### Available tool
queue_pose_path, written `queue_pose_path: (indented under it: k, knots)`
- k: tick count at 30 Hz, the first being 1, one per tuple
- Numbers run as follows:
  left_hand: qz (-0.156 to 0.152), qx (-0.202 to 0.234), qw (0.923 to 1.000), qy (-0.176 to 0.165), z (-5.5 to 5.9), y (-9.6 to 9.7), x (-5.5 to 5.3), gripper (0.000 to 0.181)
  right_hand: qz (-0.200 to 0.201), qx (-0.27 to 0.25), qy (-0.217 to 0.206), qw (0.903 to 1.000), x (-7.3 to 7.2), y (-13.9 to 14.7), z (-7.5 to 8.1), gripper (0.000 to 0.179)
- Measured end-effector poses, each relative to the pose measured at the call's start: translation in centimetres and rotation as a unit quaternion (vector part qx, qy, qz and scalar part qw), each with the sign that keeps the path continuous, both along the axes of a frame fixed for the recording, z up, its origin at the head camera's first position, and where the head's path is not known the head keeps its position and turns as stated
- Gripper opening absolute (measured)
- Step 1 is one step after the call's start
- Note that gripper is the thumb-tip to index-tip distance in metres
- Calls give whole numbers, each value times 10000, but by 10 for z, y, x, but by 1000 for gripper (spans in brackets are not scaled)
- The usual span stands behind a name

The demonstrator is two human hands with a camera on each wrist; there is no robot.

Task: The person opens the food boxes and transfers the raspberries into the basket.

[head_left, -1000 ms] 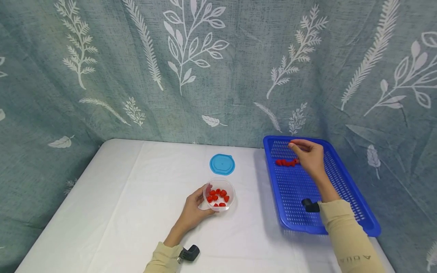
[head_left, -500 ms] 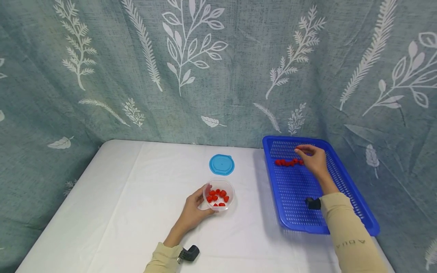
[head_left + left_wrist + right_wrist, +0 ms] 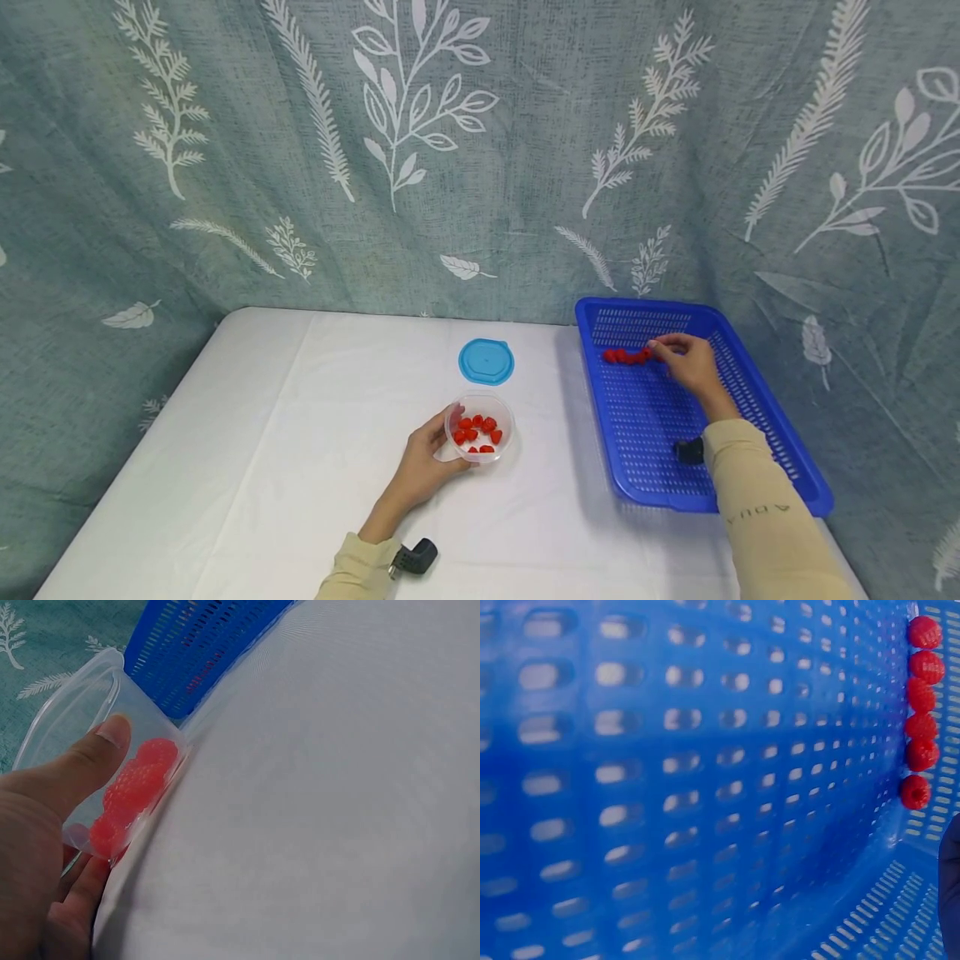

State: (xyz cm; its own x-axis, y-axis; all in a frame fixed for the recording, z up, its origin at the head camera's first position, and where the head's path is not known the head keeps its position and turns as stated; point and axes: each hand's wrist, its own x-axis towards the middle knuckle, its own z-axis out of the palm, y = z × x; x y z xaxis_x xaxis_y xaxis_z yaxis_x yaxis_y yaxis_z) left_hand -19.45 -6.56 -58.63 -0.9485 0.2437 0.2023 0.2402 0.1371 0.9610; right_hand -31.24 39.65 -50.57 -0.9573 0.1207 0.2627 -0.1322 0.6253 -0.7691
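My left hand grips a clear round plastic tub on the white table, thumb on the near side and fingers behind. Several red raspberries lie at the bottom of it. Inside the blue perforated basket, my right hand is low over the right end of a row of raspberries, thumb and finger pinched together. The raspberry between those fingertips is mostly hidden now. In the right wrist view the row of raspberries runs along the basket wall, with the dark edge of the thumb just beyond its end.
A light blue lid lies flat behind the tub. The basket stands at the table's right side, its raised rim around the right hand. A green leaf-patterned curtain hangs right behind the table.
My right hand came down and slightly right with a raspberry, from above the row to its right end. The left hand and the tub stayed in place.
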Motion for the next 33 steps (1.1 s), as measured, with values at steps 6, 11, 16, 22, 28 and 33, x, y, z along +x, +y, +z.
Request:
queue_pose_path:
  k: [6,11,16,22,28,33]
  knots:
    - [10,3,10000,-10,-1,0,0,88,91,-131,-85,9998,2,4,-5,29]
    - [21,-17,10000,-16,-1,-1,1,89,-56,138,-542,9984,3,4,-7,31]
    - [-23,40,10000,-33,-1,-1,1,89,49,186,-755,9970,3,6,-12,33]
    - [-40,5,10000,-30,1,-1,1,89,119,414,-777,9960,2,11,-20,31]
    - [-82,69,9999,16,-1,0,1,89,50,1098,-740,9912,4,10,-20,28]
    - [-59,182,9998,-108,-2,1,1,89,55,1134,-843,9900,3,10,-21,29]
